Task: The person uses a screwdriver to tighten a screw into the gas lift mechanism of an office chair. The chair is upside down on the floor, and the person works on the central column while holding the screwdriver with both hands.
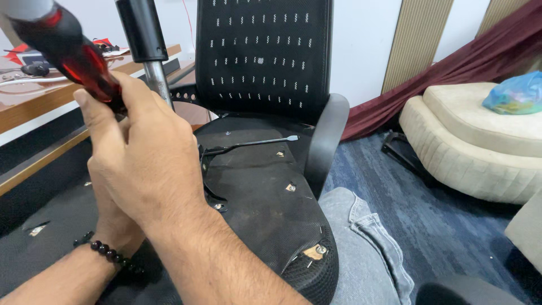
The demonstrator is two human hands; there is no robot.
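Work in hand: we see an office chair [265, 186] turned over, its underside facing up, and both hands busy at the mechanism in its middle.
Right hand: our right hand [144, 164] is wrapped shut round the red-handled screwdriver [73, 53], the handle slanting up to the left out of the fist.
Left hand: our left hand [113, 217], with a bead bracelet [107, 254] at the wrist, sits beneath the right, mostly hidden; we cannot tell whether it grips anything.
Screwdriver tip: hidden behind the hands, so we cannot say which screw it meets.
Gas post: the post [148, 45] stands upright just behind the hands, still seated in the chair.
Lever: the thin lever [254, 143] lies across the underside, pointing right, still attached at its left end as far as we can see.
Done so far: we judge little is finished; the torn fabric shows mounting points, and a bolt [320, 249] near the front edge stays in place.
Left to do: in our judgement the mechanism is still fixed, so most of the fastener work remains.
Nearby: a wooden desk [34, 107] on the left, a cream sofa [480, 147] on the right.
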